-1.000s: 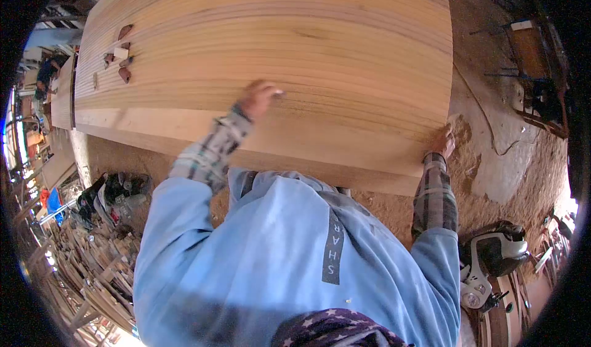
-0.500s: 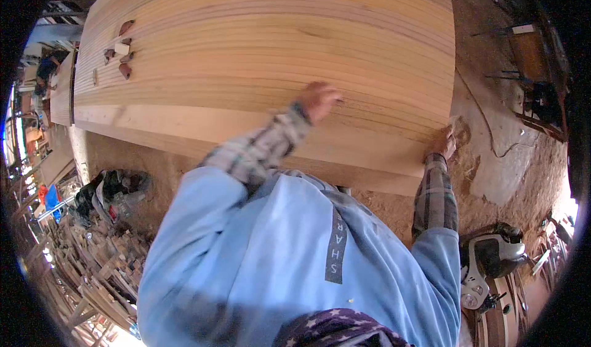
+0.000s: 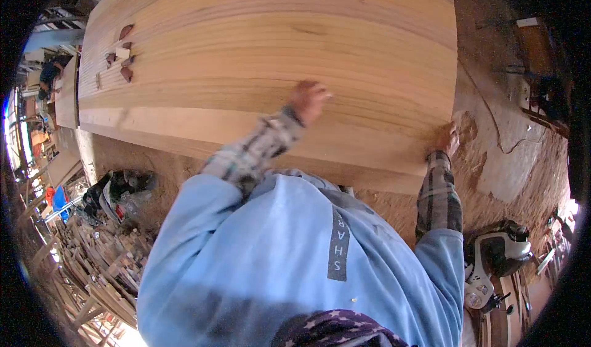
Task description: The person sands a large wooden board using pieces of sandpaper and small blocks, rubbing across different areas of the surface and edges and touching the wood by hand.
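Note:
A large pale wooden panel [image 3: 265, 51] with striped grain lies flat in front of me. My left hand [image 3: 309, 101] is over its near part, fingers curled together and smeared by motion. What those fingers hold, if anything, I cannot make out. At the panel's near right corner, my right hand [image 3: 448, 140] grips the edge with its fingers bent over the side. Several small dark brown curled pieces [image 3: 126, 74] lie on the panel's left end, around a small cream block [image 3: 122, 53].
Wood offcuts [image 3: 101, 261] are heaped on the floor at lower left, below a dark bundle [image 3: 114, 190]. A white-and-black motorbike [image 3: 492, 255] stands at lower right. A cable [image 3: 492, 110] runs over the floor on the right. Another person [image 3: 52, 73] is at the far left.
My left hand has shifted slightly left across the panel. My right hand stays at the corner. The whole view has shifted a little.

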`<state>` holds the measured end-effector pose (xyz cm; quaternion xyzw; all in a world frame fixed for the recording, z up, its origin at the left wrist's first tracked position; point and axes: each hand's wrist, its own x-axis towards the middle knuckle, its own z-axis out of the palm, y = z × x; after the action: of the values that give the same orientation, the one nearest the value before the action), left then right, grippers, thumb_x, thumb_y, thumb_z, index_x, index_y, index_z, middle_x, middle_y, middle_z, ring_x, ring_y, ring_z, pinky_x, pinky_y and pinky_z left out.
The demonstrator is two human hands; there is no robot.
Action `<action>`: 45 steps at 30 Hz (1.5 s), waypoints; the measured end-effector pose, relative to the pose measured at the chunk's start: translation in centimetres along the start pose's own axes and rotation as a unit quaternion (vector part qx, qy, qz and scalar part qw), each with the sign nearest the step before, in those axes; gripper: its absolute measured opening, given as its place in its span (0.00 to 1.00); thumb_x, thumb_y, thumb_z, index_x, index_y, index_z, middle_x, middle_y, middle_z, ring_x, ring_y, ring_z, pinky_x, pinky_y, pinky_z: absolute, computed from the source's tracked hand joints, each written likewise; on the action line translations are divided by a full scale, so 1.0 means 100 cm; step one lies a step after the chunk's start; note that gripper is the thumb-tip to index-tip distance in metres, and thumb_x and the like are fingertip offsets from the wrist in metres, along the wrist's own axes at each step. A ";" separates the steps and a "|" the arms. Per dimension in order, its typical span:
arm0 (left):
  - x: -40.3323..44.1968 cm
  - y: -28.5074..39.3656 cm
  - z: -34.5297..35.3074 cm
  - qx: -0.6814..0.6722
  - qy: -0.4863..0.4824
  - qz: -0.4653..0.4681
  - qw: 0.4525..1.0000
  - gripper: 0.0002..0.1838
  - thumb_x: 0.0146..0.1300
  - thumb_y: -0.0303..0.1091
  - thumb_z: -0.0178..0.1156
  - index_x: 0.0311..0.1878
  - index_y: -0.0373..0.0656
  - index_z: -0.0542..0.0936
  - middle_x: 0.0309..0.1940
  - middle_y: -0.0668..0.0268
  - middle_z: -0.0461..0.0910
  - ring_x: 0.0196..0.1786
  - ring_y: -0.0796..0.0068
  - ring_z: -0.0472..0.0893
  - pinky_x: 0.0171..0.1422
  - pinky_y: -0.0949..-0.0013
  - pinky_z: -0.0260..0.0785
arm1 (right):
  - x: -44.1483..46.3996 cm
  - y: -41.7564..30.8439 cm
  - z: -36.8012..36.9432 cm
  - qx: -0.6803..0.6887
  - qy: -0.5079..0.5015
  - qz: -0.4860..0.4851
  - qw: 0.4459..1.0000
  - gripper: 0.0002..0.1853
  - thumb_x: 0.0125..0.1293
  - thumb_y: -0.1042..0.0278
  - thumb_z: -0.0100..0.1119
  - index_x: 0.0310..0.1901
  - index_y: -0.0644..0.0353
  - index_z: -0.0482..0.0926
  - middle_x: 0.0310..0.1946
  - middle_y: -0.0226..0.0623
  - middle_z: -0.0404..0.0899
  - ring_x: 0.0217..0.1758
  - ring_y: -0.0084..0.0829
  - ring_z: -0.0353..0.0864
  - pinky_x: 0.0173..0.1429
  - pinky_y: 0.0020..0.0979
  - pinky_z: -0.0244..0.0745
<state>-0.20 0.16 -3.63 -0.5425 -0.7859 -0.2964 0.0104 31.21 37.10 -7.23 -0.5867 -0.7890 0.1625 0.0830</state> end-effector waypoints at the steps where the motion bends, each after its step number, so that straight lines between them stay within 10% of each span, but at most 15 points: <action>1: 0.025 0.028 0.012 -0.017 -0.048 -0.017 0.999 0.17 0.50 0.27 0.60 0.44 0.54 0.84 0.41 0.66 0.80 0.50 0.59 0.77 0.57 0.54 0.68 | 0.004 0.007 0.004 -0.009 0.001 0.006 1.000 0.27 0.71 0.46 0.39 0.48 0.65 0.77 0.46 0.57 0.80 0.51 0.55 0.78 0.54 0.49 0.72; 5: 0.037 0.041 0.021 -0.045 -0.060 -0.020 0.997 0.17 0.52 0.29 0.63 0.46 0.56 0.84 0.40 0.65 0.81 0.50 0.60 0.78 0.57 0.55 0.69 | -0.007 -0.014 -0.010 -0.043 0.003 0.046 0.998 0.34 0.72 0.40 0.33 0.47 0.63 0.81 0.51 0.57 0.79 0.56 0.53 0.76 0.61 0.47 0.67; 10: -0.062 -0.110 -0.090 0.047 -0.088 0.028 0.995 0.15 0.52 0.35 0.64 0.44 0.52 0.85 0.41 0.65 0.80 0.48 0.61 0.77 0.56 0.57 0.72 | -0.006 -0.003 -0.005 -0.029 -0.010 0.013 0.999 0.33 0.72 0.40 0.33 0.52 0.62 0.79 0.52 0.56 0.79 0.57 0.55 0.75 0.61 0.47 0.67; 13: -0.077 -0.133 -0.120 0.022 -0.162 -0.122 0.979 0.16 0.50 0.35 0.64 0.46 0.52 0.85 0.43 0.65 0.79 0.50 0.61 0.76 0.58 0.57 0.70 | -0.010 -0.016 -0.012 0.020 0.007 0.067 0.997 0.30 0.72 0.42 0.37 0.49 0.63 0.80 0.48 0.57 0.80 0.53 0.57 0.77 0.57 0.50 0.70; 20: 0.062 0.047 0.044 -0.117 -0.152 0.071 0.979 0.22 0.48 0.27 0.60 0.51 0.52 0.82 0.47 0.61 0.79 0.52 0.52 0.77 0.56 0.51 0.71 | -0.009 -0.034 -0.021 0.014 0.001 0.159 0.987 0.35 0.72 0.38 0.34 0.50 0.62 0.82 0.50 0.57 0.79 0.56 0.57 0.77 0.62 0.50 0.68; 22: 0.098 0.095 0.111 -0.120 -0.034 0.138 0.982 0.17 0.42 0.26 0.57 0.39 0.48 0.83 0.36 0.62 0.78 0.43 0.55 0.77 0.49 0.55 0.70 | -0.017 -0.044 -0.031 0.013 0.021 0.137 0.990 0.35 0.72 0.38 0.33 0.51 0.61 0.82 0.50 0.56 0.80 0.56 0.56 0.77 0.62 0.49 0.69; 25: 0.114 0.113 0.101 -0.086 -0.215 0.055 0.971 0.21 0.50 0.27 0.59 0.50 0.50 0.81 0.50 0.56 0.78 0.51 0.50 0.77 0.56 0.52 0.72 | -0.009 -0.024 -0.016 0.007 0.019 0.123 0.992 0.35 0.71 0.37 0.36 0.48 0.63 0.83 0.49 0.54 0.81 0.55 0.56 0.77 0.61 0.49 0.69; 31: 0.014 -0.027 -0.023 -0.074 -0.084 0.109 0.988 0.16 0.51 0.21 0.55 0.43 0.43 0.83 0.39 0.61 0.80 0.42 0.57 0.77 0.49 0.60 0.72 | -0.008 0.010 0.005 0.082 0.013 0.067 0.994 0.30 0.70 0.41 0.41 0.52 0.62 0.79 0.50 0.55 0.80 0.53 0.55 0.78 0.58 0.49 0.72; 33: 0.012 -0.024 -0.041 -0.121 -0.139 -0.052 0.981 0.15 0.51 0.20 0.56 0.41 0.43 0.83 0.36 0.61 0.78 0.40 0.57 0.77 0.46 0.60 0.72 | -0.008 -0.007 -0.005 0.046 -0.002 0.101 0.994 0.30 0.71 0.41 0.40 0.51 0.62 0.79 0.48 0.57 0.80 0.53 0.55 0.78 0.57 0.49 0.71; 45: 0.195 0.225 0.192 -0.174 -0.130 0.102 0.971 0.17 0.47 0.23 0.57 0.40 0.48 0.84 0.36 0.56 0.80 0.41 0.50 0.80 0.43 0.53 0.74 | -0.018 -0.026 -0.017 0.050 0.077 0.044 0.995 0.18 0.72 0.53 0.41 0.44 0.55 0.78 0.39 0.48 0.83 0.43 0.53 0.80 0.47 0.48 0.75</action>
<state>16.97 31.09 -2.66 -0.6470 -0.6576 -0.3529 -0.1562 29.95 35.01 -4.67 -0.6264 -0.7447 0.1599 0.1658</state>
